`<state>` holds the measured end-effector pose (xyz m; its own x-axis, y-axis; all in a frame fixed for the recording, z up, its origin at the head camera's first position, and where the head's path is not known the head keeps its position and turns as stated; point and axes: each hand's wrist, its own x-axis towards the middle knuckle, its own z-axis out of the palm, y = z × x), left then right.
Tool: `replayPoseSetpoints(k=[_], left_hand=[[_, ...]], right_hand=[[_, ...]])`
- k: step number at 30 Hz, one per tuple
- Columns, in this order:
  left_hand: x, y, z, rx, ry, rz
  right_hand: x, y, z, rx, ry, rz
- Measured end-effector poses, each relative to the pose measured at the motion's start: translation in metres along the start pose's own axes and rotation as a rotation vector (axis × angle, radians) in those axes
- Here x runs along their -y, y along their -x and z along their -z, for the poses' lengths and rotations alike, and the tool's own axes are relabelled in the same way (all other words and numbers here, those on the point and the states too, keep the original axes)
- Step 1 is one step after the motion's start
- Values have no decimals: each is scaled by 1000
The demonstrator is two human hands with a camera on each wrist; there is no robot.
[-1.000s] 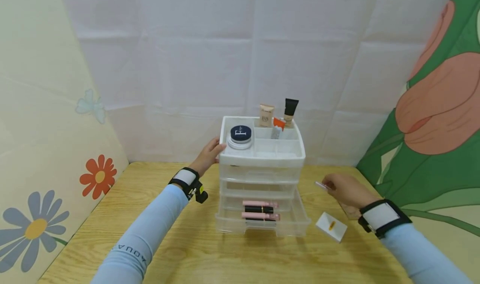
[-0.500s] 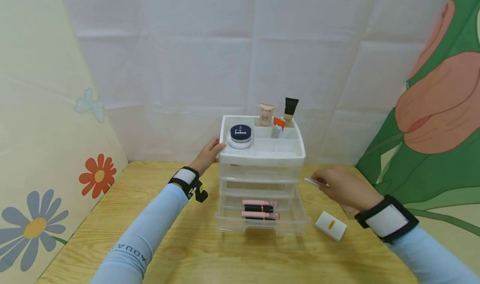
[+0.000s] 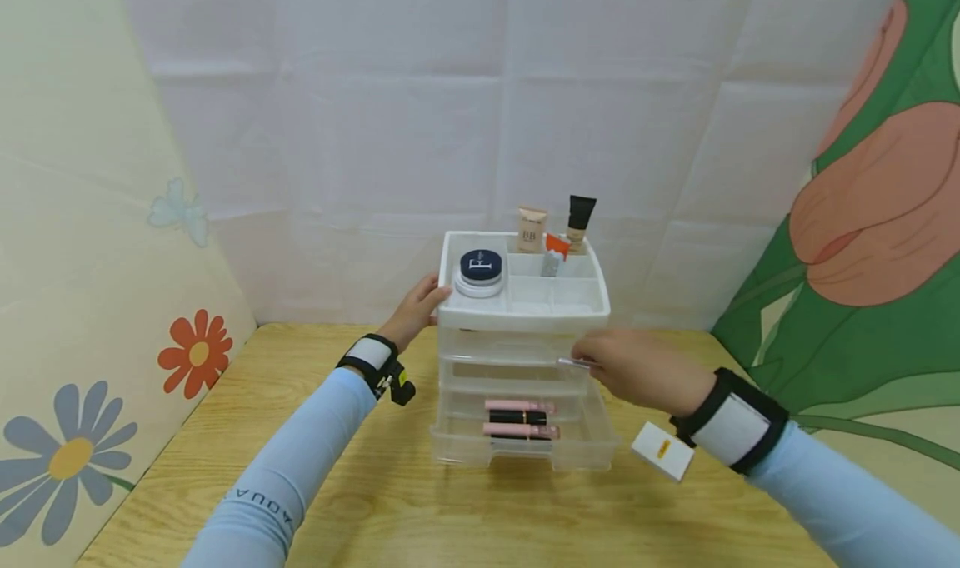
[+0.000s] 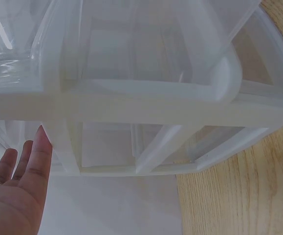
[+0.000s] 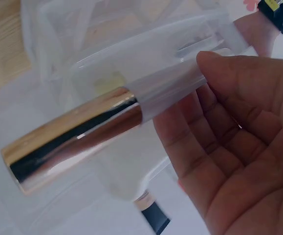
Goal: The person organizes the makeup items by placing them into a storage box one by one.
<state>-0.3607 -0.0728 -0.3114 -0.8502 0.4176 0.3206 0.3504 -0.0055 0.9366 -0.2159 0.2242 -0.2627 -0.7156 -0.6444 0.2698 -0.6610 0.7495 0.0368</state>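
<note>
Left hand [image 4: 11,196] (fingers straight) rests against the clear organizer [image 4: 146,103].

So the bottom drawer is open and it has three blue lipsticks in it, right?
Not quite. The bottom drawer is open and holds three lipsticks, but none is blue: two are pink and the middle one is black. The head view shows this.

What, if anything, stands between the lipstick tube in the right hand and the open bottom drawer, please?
Nothing visible does. The right hand holds the lipstick tube just above the open bottom drawer, whose right part is bare beside the three lipsticks already in it.
</note>
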Motion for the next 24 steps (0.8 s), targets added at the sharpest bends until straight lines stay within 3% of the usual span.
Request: replayPoseSetpoints(k=[7, 14, 24], left_hand=[[-2, 1, 0, -7, -10, 8], [-5, 3, -2, -5, -10, 20], [-3, 2, -1, -18, -18, 18]], right_hand=[[19, -26, -6, 63, 10, 81], [30, -44, -18, 23, 22, 222], [38, -70, -39, 123, 27, 145]])
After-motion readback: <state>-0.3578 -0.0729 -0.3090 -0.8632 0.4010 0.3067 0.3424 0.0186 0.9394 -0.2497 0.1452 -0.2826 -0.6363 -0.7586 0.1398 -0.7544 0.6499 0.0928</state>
